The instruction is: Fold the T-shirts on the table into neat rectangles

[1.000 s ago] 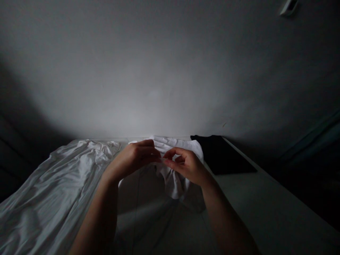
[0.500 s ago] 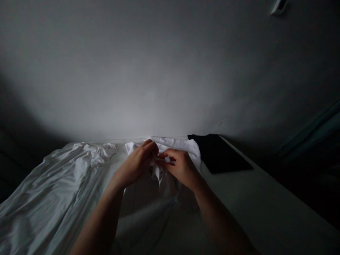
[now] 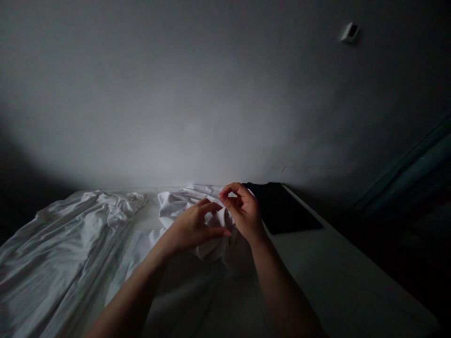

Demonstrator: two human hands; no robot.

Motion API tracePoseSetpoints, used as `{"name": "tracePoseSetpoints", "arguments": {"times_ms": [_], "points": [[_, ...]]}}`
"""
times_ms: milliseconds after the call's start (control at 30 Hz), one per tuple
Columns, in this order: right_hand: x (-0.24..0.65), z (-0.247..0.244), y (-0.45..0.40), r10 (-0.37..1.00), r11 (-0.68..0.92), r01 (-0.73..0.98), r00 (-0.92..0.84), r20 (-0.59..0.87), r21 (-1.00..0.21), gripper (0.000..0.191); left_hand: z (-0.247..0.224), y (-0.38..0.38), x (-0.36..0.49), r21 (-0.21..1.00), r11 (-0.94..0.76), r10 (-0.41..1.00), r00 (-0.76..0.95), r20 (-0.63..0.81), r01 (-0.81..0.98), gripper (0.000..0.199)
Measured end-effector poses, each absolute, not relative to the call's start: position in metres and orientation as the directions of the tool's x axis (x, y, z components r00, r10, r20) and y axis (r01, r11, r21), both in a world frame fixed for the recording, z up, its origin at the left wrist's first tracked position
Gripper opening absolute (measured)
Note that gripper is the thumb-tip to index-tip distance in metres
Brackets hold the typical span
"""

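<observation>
A crumpled white garment (image 3: 171,205) lies on the pale surface in front of me, part of it bunched up between my hands. My left hand (image 3: 193,225) is at its near side, thumb stretched out and fingers apart, against the bunched cloth. Just to the right, my right hand (image 3: 244,211) is raised with thumb and index fingertip pinched together. White cloth hangs right beneath that pinch and seems to be gripped there, though the fingertips hide the exact hold. My forearms cover some of the garment's near part.
A larger rumpled white cloth (image 3: 70,249) spreads over the left side. Black folded fabric (image 3: 283,209) lies flat at the back right, beside the garment. Behind everything rises a grey wall (image 3: 197,108) with a small white fixture (image 3: 350,33). The surface's right edge drops into darkness.
Both hands were pinching the white cloth close together. My left fingers have since spread apart, and my right hand has risen slightly. The view has shifted a little to the right.
</observation>
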State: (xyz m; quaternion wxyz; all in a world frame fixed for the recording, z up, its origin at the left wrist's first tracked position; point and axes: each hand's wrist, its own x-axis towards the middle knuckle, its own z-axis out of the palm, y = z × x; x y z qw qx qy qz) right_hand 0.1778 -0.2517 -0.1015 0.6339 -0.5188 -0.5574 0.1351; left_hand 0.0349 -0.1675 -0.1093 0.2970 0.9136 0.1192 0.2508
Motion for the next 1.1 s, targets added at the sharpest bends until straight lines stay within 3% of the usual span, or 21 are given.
{"name": "tracePoseSetpoints", "arguments": {"times_ms": [233,400,533,633,833,1000,1100], "points": [[0.186,-0.097,-0.259,0.686,0.453,0.521,0.316,0.656,-0.724,0.02,-0.106,-0.186,0.04,0.391,-0.796,0.598,0.704,0.384,0.462,0.015],[0.197,-0.095,-0.271,0.761,0.337,0.701,0.19,0.62,-0.629,0.02,-0.092,-0.176,0.028,0.264,-0.747,0.659,0.629,0.412,0.61,0.013],[0.198,-0.099,-0.275,0.839,0.159,0.842,0.16,0.52,-0.515,0.005,-0.089,-0.167,0.023,0.26,-0.815,0.576,0.67,0.469,0.518,0.013],[0.197,-0.102,-0.271,0.807,0.047,0.883,0.241,0.539,-0.466,0.014,-0.089,-0.165,0.021,0.291,-0.852,0.523,0.697,0.491,0.435,0.014],[0.183,-0.103,-0.268,0.808,0.282,0.773,0.128,0.576,-0.568,0.027,-0.091,-0.169,0.023,0.354,-0.887,0.452,0.72,0.527,0.297,0.014],[0.182,-0.102,-0.269,0.899,0.166,0.748,0.153,0.411,-0.642,0.014,-0.092,-0.16,0.015,0.381,-0.88,0.465,0.681,0.566,0.284,0.018],[0.184,-0.099,-0.268,0.885,0.141,0.757,0.192,0.424,-0.638,0.015,-0.091,-0.159,0.016,0.371,-0.9,0.414,0.711,0.568,0.228,0.014]]}}
